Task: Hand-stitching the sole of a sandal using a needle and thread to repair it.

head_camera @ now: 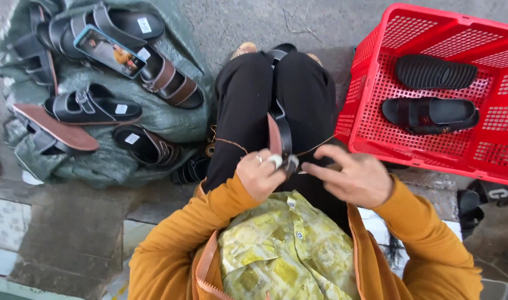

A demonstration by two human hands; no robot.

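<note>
Sandal [280, 133] between knees, left hand [259, 176] pinching its end, right hand [357, 178] loosely open beside

Both hands meet over the lap: the left hand [259, 175] pinches a black sandal [280, 130] held between the knees, the right hand [357, 178] just beside it. A red crate [376, 94] holds two sandals; a phone [109, 51] lies on sandals left
</note>
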